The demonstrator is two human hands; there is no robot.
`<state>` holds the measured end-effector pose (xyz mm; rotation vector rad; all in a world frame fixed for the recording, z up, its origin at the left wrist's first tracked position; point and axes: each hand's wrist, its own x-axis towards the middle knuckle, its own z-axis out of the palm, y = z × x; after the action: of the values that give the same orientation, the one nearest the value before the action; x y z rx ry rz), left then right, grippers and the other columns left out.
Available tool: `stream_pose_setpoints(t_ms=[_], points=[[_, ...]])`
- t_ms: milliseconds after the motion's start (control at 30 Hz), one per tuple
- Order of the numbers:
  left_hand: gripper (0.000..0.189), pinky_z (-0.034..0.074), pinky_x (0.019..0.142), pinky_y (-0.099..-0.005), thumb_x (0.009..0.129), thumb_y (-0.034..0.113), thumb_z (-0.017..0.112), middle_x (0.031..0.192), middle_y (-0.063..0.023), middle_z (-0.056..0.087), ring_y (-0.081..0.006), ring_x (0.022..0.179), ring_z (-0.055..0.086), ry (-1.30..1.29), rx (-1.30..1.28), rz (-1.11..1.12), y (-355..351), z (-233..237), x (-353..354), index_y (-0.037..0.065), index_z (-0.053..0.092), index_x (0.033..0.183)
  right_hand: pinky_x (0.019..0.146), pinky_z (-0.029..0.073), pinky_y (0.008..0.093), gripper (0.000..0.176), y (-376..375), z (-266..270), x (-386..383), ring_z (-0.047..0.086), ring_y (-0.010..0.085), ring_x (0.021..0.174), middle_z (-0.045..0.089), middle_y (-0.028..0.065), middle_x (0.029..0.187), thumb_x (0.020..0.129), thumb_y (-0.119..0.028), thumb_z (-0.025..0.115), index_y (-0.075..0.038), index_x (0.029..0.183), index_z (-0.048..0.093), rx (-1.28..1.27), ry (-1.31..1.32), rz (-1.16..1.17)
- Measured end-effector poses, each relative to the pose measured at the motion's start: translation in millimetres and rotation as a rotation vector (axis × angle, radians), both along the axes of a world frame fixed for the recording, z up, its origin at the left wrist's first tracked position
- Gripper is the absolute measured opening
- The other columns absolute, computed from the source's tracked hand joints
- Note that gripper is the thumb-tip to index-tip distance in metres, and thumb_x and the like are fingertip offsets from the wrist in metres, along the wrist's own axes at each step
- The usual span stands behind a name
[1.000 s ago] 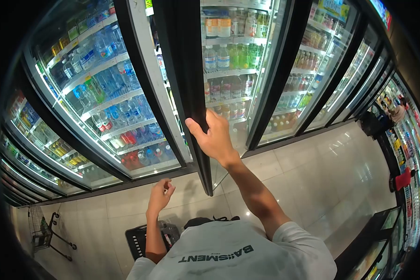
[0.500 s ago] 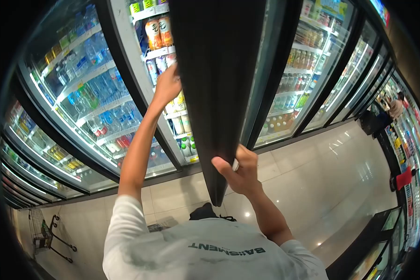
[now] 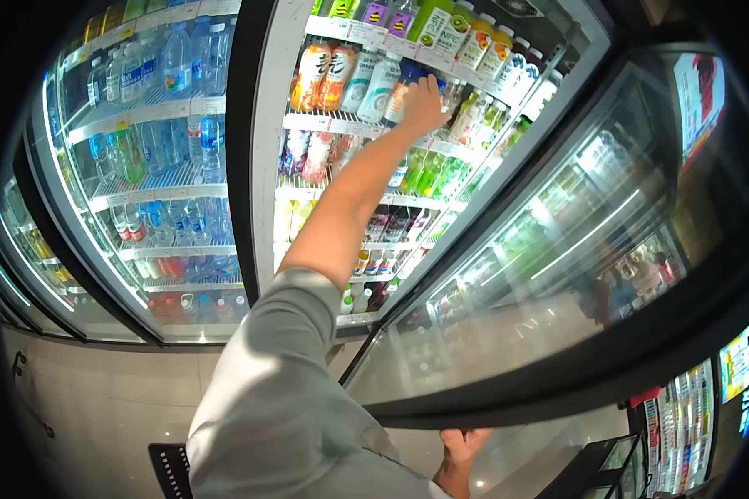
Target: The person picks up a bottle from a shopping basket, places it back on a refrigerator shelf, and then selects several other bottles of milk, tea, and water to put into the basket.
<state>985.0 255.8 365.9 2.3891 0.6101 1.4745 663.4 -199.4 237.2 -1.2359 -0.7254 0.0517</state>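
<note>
The glass cooler door [image 3: 549, 333] stands wide open on the right. My left hand [image 3: 423, 106] reaches into the cooler at the second visible shelf, its fingers bent round the top of a dark blue bottle [image 3: 398, 93]. White-and-green bottles [image 3: 381, 87] and orange-and-white bottles [image 3: 338, 76] stand to its left, and pale bottles [image 3: 472, 116] to its right. Low in view, my right hand [image 3: 464, 445] is at the door's black outer edge, thumb and fingers closed on it, partly hidden behind the frame.
Juice bottles [image 3: 474, 41] line the shelf above my left hand. A closed cooler [image 3: 158, 150] with water bottles is on the left. Pale floor tiles [image 3: 116, 399] lie below. Lit shelves [image 3: 682, 424] and a black-framed case [image 3: 612, 470] stand at the lower right.
The door has swung open to the right. My left hand has moved from beside the door edge into the cooler, among the bottles. My right hand has moved lower with the door.
</note>
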Motion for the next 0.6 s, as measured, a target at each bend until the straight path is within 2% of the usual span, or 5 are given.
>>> stream_pose_setpoints(t_ms=[200, 367, 400, 467, 600], points=[[0.087, 0.038, 0.082, -0.046, 0.063, 0.045, 0.076, 0.12, -0.0168, 0.047, -0.0316, 0.107, 0.044, -0.044, 0.122, 0.136, 18, 16, 43, -0.002, 0.036, 0.125, 0.075, 0.047, 0.0363, 0.053, -9, -34, 0, 0.059, 0.0243, 0.08, 0.061, 0.0144, 0.1, 0.07, -0.008, 0.072, 0.003, 0.117, 0.051, 0.059, -0.079, 0.014], [0.063, 0.038, 0.079, -0.0444, 0.072, 0.027, 0.067, 0.112, -0.0148, 0.053, -0.0297, 0.105, 0.045, 0.03, 0.107, 0.16, 26, 4, 54, 0.001, 0.038, 0.122, 0.083, 0.043, 0.0395, 0.053, -26, -58, -2, 0.057, 0.0257, 0.086, 0.061, 0.0139, 0.103, 0.071, -0.007, 0.072, -0.002, 0.119, 0.051, -0.163, -0.119, -0.06], [0.063, 0.038, 0.079, -0.0444, 0.072, 0.027, 0.067, 0.112, -0.0148, 0.053, -0.0297, 0.105, 0.045, 0.034, 0.11, 0.161, 21, 3, 48, 0.001, 0.038, 0.122, 0.083, 0.043, 0.0395, 0.053, -19, -51, -4, 0.057, 0.0257, 0.086, 0.061, 0.0139, 0.103, 0.071, -0.007, 0.072, -0.002, 0.119, 0.051, -0.161, -0.114, -0.059], [0.06, 0.038, 0.082, -0.0448, 0.07, 0.009, 0.062, 0.111, -0.016, 0.052, -0.0338, 0.105, 0.045, -0.078, 0.083, 0.069, 10, 5, 34, 0.001, 0.036, 0.124, 0.076, 0.045, 0.036, 0.045, 0, -35, -5, 0.057, 0.0226, 0.079, 0.062, 0.0134, 0.098, 0.07, -0.006, 0.072, 0.0, 0.111, 0.055, -0.057, -0.076, -0.044], [0.07, 0.038, 0.086, -0.0462, 0.066, 0.003, 0.067, 0.111, -0.0178, 0.05, -0.0359, 0.106, 0.043, -0.021, -0.002, -0.181, 10, -5, 38, 0.003, 0.034, 0.127, 0.064, 0.047, 0.0308, 0.034, 22, -12, -10, 0.057, 0.0179, 0.07, 0.063, 0.0126, 0.089, 0.068, -0.003, 0.071, 0.003, 0.099, 0.06, 0.1, -0.014, 0.004]])
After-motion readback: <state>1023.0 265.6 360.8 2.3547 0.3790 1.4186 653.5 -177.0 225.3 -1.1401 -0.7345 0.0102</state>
